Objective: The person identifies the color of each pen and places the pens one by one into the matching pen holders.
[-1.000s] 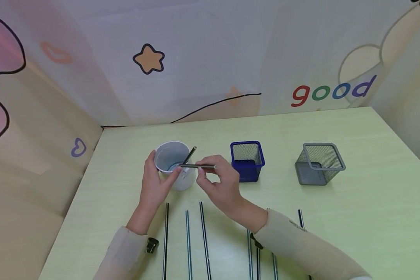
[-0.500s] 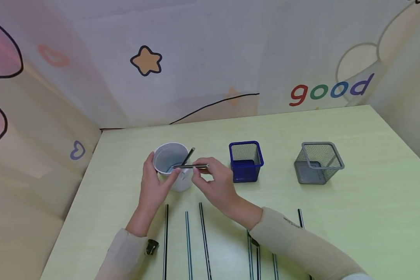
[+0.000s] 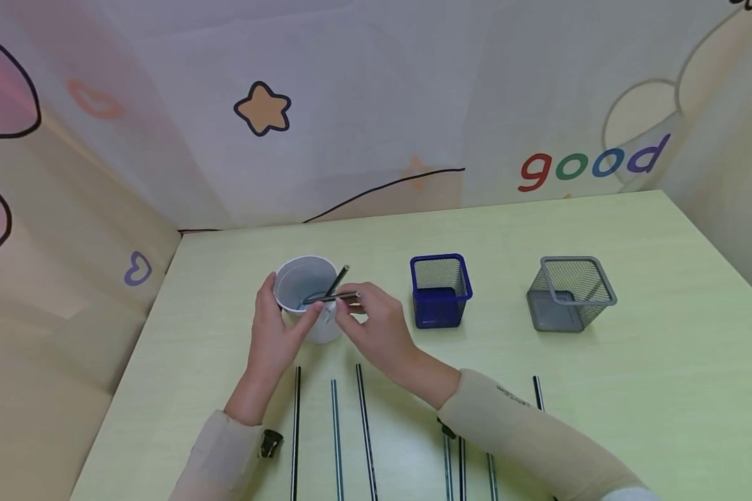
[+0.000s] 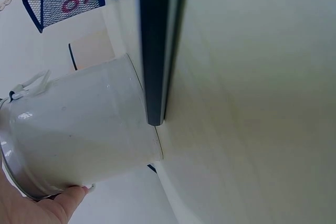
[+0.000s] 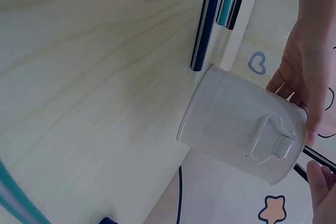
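My left hand (image 3: pixel 274 335) holds a white cup (image 3: pixel 301 270) with a small side handle (image 5: pixel 272 139), thumb at the near rim, fingers on its left side. One dark striped pencil (image 3: pixel 340 275) leans inside the cup, its end above the rim. In my right hand (image 3: pixel 381 328) another dark striped pencil (image 5: pixel 319 157) is pinched between thumb and fingers. It lies nearly level across the cup's rim, its left end over the opening. The left wrist view shows the cup's side wall (image 4: pixel 79 129) and the left fingers (image 4: pixel 65 202) under it.
A blue mesh holder (image 3: pixel 440 306) and a grey mesh holder (image 3: pixel 558 313) stand to the right of the cup. Several striped pencils lie in front, among them a dark one (image 3: pixel 296 431) and a teal one (image 3: pixel 337 438). The right forearm (image 3: pixel 526 431) passes over some of them.
My right hand has moved left with its pencil, whose left end is now farther over the cup's opening. The left hand and cup have hardly moved.
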`<action>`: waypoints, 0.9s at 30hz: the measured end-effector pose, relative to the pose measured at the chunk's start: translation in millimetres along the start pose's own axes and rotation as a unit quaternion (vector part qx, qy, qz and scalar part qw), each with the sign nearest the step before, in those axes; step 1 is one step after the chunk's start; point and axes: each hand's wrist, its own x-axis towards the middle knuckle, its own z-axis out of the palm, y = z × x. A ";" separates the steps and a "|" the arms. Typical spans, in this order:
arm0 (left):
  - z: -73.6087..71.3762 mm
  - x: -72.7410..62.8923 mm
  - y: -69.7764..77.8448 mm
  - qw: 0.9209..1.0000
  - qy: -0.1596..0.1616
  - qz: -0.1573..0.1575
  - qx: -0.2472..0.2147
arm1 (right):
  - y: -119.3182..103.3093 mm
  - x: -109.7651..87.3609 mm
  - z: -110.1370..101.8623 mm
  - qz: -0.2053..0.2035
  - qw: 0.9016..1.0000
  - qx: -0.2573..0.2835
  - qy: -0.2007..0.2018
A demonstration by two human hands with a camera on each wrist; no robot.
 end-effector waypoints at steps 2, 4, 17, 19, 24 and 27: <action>-0.1 -0.1 0.3 1.000 0.000 0.001 -0.003 | 0.4 0.2 1.7 0.007 1.000 -0.009 -0.008; 0.1 -0.1 0.7 1.000 0.000 0.003 -0.004 | 0.8 0.5 3.4 0.012 1.000 -0.015 -0.013; 1.4 0.4 0.4 1.000 0.010 0.010 -0.004 | 2.0 2.7 10.2 0.051 0.998 -0.022 -0.037; 1.7 0.6 0.0 1.000 0.011 0.010 -0.005 | 2.2 2.7 11.2 0.060 0.997 -0.020 -0.044; 1.9 0.4 -0.4 1.000 0.011 0.008 -0.008 | 1.9 2.4 12.9 0.087 0.995 -0.014 -0.051; 1.5 0.1 -0.3 1.000 0.012 0.007 -0.008 | 1.7 2.4 13.5 0.093 0.994 -0.013 -0.050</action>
